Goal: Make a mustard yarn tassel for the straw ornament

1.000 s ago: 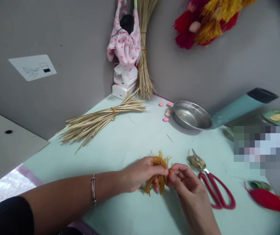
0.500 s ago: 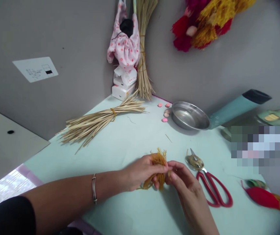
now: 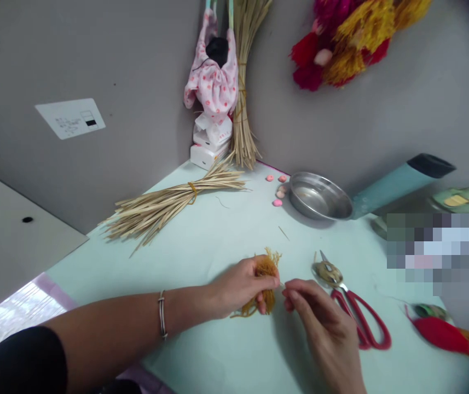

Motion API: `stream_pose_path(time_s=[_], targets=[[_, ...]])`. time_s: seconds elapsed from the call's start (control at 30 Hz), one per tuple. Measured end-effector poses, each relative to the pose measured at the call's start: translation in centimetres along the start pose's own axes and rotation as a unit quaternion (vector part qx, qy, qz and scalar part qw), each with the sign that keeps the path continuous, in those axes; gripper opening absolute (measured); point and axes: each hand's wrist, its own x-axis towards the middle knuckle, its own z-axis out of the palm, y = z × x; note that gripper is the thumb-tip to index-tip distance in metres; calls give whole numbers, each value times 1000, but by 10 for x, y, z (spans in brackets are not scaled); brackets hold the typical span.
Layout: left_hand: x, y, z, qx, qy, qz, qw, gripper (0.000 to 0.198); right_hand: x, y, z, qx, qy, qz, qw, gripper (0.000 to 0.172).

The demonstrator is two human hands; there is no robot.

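My left hand is closed round a small bundle of mustard-yellow thread, pinching it between thumb and fingers just above the pale green table. Loose thread ends hang out below the fingers. My right hand sits just to the right, its fingertips pinched together near the bundle, a small gap between them and the thread. Whether a fine strand runs between those fingertips is too small to make out. A thin bracelet is on my left wrist.
Red-handled scissors lie right of my right hand. A steel bowl, pink beads and a teal bottle stand behind. A tied straw bundle lies at the left; a red tassel at the right.
My right hand has drawn slightly away from the thread bundle, opening a small gap. My left hand keeps its hold, and the bundle looks more tightly gathered.
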Motion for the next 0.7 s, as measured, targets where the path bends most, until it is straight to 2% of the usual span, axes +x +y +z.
stream_pose_path(time_s=[0.13, 0.3, 0.37, 0.53, 0.63, 0.7], targets=[[1, -3, -1, -7, 1, -10, 1000, 12, -2, 3, -2, -146, -36, -144, 978, 20], [1, -4, -2, -2, -2, -11, 1000, 13, -3, 6, -7, -262, -37, -226, 938, 26], [1, -4, -2, -2, -8, -11, 1000, 15, -4, 5, -7, -282, -30, -240, 929, 27], [0, -3, -2, -4, 0, -15, 1000, 15, -1, 11, -7, -357, -58, -252, 898, 31], [0, -2, -2, -6, 4, -17, 1000, 18, 3, 18, -8, -437, -13, -228, 870, 32], [0, -1, -2, -8, 3, -22, 1000, 18, 5, 21, -11, -457, 26, -192, 868, 34]])
